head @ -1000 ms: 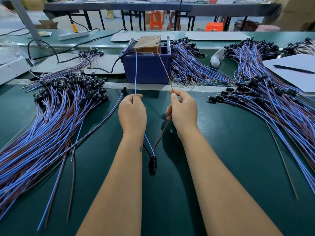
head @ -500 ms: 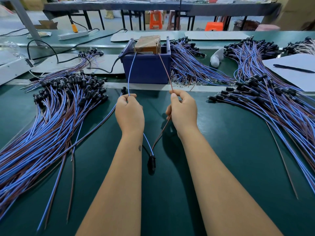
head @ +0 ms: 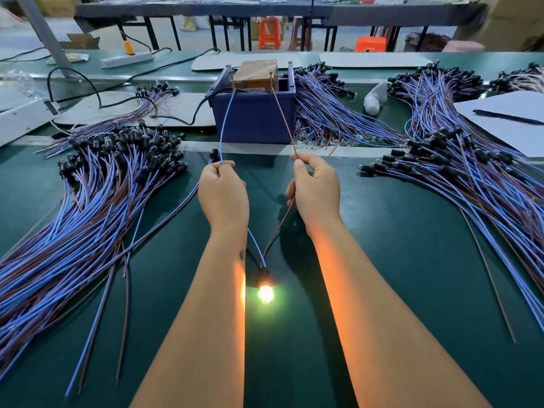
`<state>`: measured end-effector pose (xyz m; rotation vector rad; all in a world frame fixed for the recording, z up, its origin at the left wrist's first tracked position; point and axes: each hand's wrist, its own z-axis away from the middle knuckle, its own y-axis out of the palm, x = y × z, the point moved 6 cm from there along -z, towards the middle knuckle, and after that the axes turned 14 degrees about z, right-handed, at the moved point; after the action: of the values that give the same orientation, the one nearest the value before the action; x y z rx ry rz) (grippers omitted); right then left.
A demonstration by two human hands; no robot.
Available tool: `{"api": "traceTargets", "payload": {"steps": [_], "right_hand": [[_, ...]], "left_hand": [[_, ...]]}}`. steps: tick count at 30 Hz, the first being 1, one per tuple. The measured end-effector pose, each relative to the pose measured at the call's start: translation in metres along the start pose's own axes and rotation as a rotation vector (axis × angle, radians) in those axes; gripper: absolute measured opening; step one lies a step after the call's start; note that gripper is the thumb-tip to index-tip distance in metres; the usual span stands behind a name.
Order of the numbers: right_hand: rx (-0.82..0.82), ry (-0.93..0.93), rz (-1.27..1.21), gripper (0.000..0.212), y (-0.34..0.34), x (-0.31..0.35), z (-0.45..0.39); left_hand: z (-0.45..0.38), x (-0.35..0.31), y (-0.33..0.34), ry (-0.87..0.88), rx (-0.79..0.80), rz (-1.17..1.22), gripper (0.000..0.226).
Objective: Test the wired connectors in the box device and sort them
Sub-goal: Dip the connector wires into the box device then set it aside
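Blue wire (head: 225,125) pinched in left hand (head: 222,191), brown wire (head: 284,119) in right hand (head: 316,191), ends in box (head: 254,113); lamp (head: 265,293) lit between forearms; a slack pinch could break contact

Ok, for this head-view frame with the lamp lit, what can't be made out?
- Where the blue wire and brown wire touch the box device: its wall and the taped block hide the contacts.
- The lit connector: glare washes out its tip.
- The left hand and right hand: seen from the back, so the fingertip grip is mostly hidden.
- The wire piles: the left pile and right pile run off the frame edges.
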<state>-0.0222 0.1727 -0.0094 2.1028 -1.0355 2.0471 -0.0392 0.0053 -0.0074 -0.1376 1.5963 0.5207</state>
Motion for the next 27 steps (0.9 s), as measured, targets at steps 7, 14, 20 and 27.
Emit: {"api": "traceTargets", "payload": {"steps": [7, 14, 20, 27], "right_hand": [[-0.005, -0.003, 0.009, 0.023, -0.001, 0.001, 0.000], [-0.016, 0.000, -0.006, 0.024, -0.002, 0.003, 0.002], [-0.021, -0.059, -0.073, 0.017, -0.005, 0.011, 0.009], [0.023, -0.095, -0.043, 0.013, -0.007, 0.010, 0.007]], "left_hand": [[-0.001, 0.000, -0.002, 0.004, -0.031, 0.048, 0.026], [-0.002, 0.001, -0.001, 0.020, -0.004, 0.032, 0.025], [0.006, 0.006, 0.027, -0.010, 0.330, -0.046, 0.024], [0.011, 0.006, 0.035, -0.030, 0.457, 0.021, 0.013]]}}
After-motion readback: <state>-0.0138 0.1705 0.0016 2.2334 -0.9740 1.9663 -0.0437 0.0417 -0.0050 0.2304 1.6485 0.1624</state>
